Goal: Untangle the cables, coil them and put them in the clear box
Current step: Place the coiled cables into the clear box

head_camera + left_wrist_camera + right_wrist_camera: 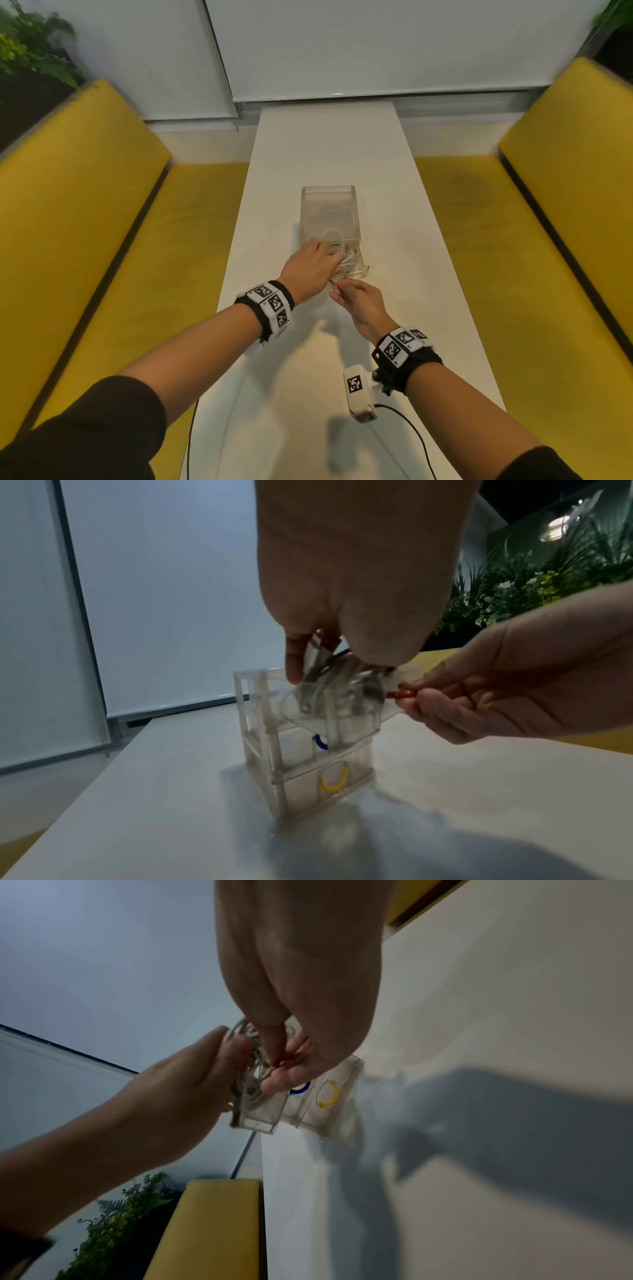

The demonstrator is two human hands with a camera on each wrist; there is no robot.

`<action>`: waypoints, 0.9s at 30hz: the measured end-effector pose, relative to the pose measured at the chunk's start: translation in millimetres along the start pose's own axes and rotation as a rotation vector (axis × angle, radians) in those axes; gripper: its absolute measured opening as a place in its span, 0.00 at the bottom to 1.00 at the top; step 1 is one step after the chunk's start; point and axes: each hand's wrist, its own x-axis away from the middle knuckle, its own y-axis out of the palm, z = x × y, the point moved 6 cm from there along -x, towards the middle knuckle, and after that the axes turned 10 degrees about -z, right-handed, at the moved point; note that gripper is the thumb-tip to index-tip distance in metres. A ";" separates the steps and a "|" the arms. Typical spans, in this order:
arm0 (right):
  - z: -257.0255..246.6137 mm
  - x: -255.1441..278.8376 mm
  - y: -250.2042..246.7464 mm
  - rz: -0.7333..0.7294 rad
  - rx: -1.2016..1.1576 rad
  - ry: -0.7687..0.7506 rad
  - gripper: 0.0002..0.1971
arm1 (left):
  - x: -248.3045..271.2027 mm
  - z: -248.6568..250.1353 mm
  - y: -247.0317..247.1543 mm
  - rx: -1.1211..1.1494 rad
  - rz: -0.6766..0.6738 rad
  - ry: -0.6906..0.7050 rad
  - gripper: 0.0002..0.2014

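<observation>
So the clear box (pixel 328 205) sits about mid-table on the white table (pixel 329 144), long side running toward 12 o'clock. From the wrist views it's really a see-through plastic stack of drawers: frosted-looking walls, thin frame posts at the corners, and little curved pull handles on the fronts, a blue handle (pixel 320 742) on the middle one and a yellow handle (pixel 334 780) on the lowest. The top drawer is slid out toward 6 o'clock.

The coiled cable (pixel 346 255) is a loose bundle of thin white loops, sitting in that top drawer at the near end of the box. A bit blurry, so I can't tell how many cables are in the coil.

The left hand (pixel 310 269) comes in from 8 o'clock, fingers curled down around the coil, holding it at the drawer opening. The right hand (pixel 358 301) is just beside it at 5 o'clock of the box, fingertips pinched on a small red handle (pixel 404 694) at the front of the top drawer. The hands are nearly touching.

Yellow benches (pixel 102 219) run down both sides of the table, and there are green plants (pixel 30 51) off at 10 o'clock.
</observation>
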 end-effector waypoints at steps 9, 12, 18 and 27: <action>-3.9 -2.0 -2.9 0.029 0.005 -0.011 0.05 | -6.0 -9.9 -1.6 0.246 -0.020 -0.049 0.28; -3.9 -1.1 -3.2 0.052 -0.022 -0.011 0.02 | 17.7 -10.1 -2.5 0.179 0.086 0.151 0.21; -2.4 0.6 -2.0 0.075 -0.078 0.004 0.02 | 33.7 -0.6 17.1 0.243 0.022 0.141 0.30; -2.8 3.3 6.1 0.058 -0.052 -0.001 0.03 | 2.2 -12.4 9.4 0.157 -0.077 0.190 0.23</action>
